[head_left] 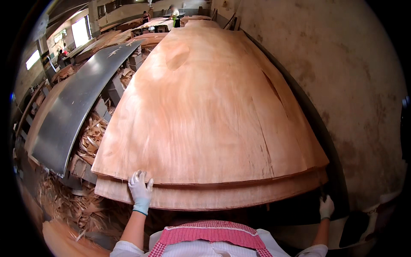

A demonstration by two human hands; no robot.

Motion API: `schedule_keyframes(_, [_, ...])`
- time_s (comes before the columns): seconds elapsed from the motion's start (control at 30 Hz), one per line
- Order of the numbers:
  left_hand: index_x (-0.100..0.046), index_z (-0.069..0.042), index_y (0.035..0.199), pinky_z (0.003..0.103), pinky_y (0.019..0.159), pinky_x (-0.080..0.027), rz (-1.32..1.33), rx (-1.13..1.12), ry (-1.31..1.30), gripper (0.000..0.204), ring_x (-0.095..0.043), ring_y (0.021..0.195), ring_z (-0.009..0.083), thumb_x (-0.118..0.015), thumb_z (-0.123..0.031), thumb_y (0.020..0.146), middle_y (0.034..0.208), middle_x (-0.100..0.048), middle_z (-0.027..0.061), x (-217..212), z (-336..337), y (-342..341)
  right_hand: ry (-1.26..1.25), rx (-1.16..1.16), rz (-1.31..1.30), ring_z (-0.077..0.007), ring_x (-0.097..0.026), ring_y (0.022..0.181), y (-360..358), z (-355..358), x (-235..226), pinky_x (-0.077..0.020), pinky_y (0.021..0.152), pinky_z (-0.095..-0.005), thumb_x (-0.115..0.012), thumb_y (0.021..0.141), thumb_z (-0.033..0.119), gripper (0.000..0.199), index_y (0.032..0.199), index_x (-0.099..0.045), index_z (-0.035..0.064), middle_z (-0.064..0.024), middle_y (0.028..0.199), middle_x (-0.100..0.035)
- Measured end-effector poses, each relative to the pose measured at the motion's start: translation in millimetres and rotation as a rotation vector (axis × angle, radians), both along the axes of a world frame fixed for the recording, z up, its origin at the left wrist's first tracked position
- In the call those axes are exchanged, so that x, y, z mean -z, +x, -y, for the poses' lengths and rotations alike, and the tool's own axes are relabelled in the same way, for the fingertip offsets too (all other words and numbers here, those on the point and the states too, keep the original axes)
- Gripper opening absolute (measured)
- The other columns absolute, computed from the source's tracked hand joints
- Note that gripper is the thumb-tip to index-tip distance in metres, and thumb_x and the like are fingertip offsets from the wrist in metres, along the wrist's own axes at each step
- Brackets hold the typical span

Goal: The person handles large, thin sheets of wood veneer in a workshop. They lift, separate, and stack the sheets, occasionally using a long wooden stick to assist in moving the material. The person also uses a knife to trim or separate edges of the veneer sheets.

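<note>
Veneer lay stacked before us, the top sheet (205, 111) running toward twelve o'clock. Our left hand (140, 190) pressed flat and open on its near edge at seven o'clock, steadying it. Our right hand (326, 207) reached the corner at four o'clock; we cannot tell its grip.

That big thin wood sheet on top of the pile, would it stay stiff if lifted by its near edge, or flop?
Probably floppy: the top veneer sheet looks very thin against its span, and its near edge curls off the stack. Likely fragile too, since long splits run along its grain. It seems light for its size, but awkward; the left hand and right hand sit far apart at the near edge.
</note>
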State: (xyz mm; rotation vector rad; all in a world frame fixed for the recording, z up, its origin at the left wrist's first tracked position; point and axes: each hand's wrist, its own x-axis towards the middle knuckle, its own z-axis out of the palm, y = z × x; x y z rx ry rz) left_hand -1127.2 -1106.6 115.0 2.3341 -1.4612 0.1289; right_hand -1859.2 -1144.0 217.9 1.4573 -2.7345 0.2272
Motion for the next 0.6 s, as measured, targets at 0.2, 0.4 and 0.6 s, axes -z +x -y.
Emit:
schedule_keyframes(0.2, [-0.058, -0.007, 0.119, 0.050, 0.112, -0.023, 0.031, -0.009, -0.036, 0.045, -0.041, 0.127, 0.0282, -0.062, -0.036, 0.085, 0.130, -0.051, 0.0143, 7, -2, -3, -0.005, 0.175, -0.213, -0.0376, -0.059, 0.101, -82, -7, -25, -0.0476, 0.084, -0.0449, -0.060, 0.090, 0.025, 0.034, 0.114, -0.055, 0.0012, -0.0219, 0.110, -0.061])
schedule_keyframes(0.4, [-0.057, -0.009, 0.118, 0.054, 0.111, -0.022, 0.035, 0.000, -0.039, 0.043, -0.040, 0.126, 0.0299, -0.062, -0.035, 0.084, 0.127, -0.051, 0.0144, 4, -1, -6, -0.098, 0.020, -0.255, -0.0374, -0.060, 0.096, -48, 106, -66, -0.0491, 0.081, -0.0466, -0.061, 0.090, 0.029, 0.032, 0.104, -0.057, 0.0006, -0.0217, 0.106, -0.062])
schedule_keyframes(0.6, [-0.059, -0.010, 0.117, 0.054, 0.111, -0.021, 0.065, -0.037, -0.070, 0.045, -0.041, 0.126, 0.0290, -0.063, -0.037, 0.082, 0.127, -0.052, 0.0146, 15, -3, -2, -0.154, -0.056, -0.185, -0.0356, -0.062, 0.093, 57, 178, -80, -0.0505, 0.077, -0.0457, -0.060, 0.091, 0.026, 0.027, 0.101, -0.056, 0.0006, -0.0195, 0.099, -0.065])
